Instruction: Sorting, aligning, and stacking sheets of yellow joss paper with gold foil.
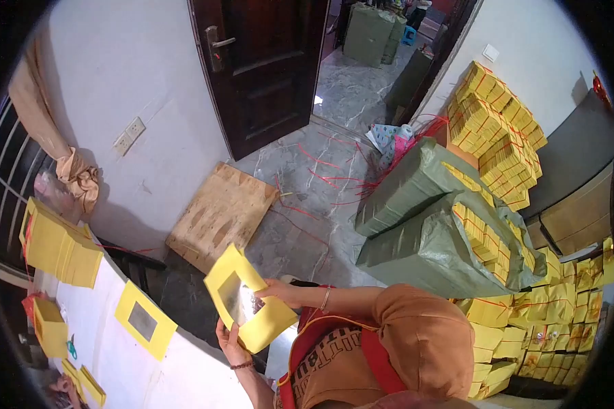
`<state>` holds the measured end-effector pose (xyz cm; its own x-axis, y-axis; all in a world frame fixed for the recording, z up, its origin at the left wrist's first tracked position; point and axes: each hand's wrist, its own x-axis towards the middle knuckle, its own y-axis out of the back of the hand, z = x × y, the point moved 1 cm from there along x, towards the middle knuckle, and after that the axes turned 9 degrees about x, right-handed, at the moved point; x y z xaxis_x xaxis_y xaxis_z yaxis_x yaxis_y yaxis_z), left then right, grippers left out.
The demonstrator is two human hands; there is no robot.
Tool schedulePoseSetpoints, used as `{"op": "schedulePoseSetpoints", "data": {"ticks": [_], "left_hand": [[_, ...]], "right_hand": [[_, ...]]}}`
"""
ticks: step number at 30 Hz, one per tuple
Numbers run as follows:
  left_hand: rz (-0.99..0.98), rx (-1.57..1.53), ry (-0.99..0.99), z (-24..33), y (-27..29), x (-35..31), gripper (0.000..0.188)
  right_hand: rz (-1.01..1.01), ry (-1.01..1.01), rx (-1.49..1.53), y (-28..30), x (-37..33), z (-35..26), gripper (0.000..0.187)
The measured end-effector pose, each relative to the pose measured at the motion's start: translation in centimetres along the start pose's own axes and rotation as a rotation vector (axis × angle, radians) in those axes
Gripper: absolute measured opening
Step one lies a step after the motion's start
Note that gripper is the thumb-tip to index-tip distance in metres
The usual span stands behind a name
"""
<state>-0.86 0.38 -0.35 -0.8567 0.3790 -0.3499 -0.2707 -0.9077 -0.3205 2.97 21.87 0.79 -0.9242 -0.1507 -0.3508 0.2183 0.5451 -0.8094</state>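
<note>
Both my hands hold a yellow paper sheet (pixel 268 330) with a shiny silver rectangle in its middle; the paper is bent, and I cannot tell whether it is one sheet or several. My left hand (pixel 233 349) grips the lower left edge, fingers partly behind it. On the right edge, my right hand (pixel 277 292) is closed over the paper. A similar yellow sheet with a grey panel (pixel 143 322) lies flat on the white table (pixel 184 361), left of my hands.
Yellow paper stacks (pixel 65 252), a yellow box (pixel 50 328) and green scissors (pixel 71 346) are at the table's left. A wooden board (pixel 222 215) lies on the floor. Green wrapped bales (pixel 423 252) and tied yellow bundles (pixel 498 136) stand right. A dark door (pixel 266 68) is ajar.
</note>
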Motion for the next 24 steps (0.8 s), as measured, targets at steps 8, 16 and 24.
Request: {"op": "schedulePoseSetpoints", "data": {"ticks": [8,16,24], "left_hand": [[0.068,0.102,-0.171,7.5,-3.7,6.2,0.047],[0.105,0.077,-0.213,9.3,-5.3,16.1,0.040],[0.187,0.106,-0.098,10.9,-4.3,20.3,0.046]], "right_hand": [[-0.018,-0.029,-0.036,-2.6,6.1,-6.7,0.048],[0.032,-0.079,-0.176,-1.6,13.9,-13.4,0.038],[-0.160,-0.225,-0.064,-3.3,18.5,-18.0,0.042]]}}
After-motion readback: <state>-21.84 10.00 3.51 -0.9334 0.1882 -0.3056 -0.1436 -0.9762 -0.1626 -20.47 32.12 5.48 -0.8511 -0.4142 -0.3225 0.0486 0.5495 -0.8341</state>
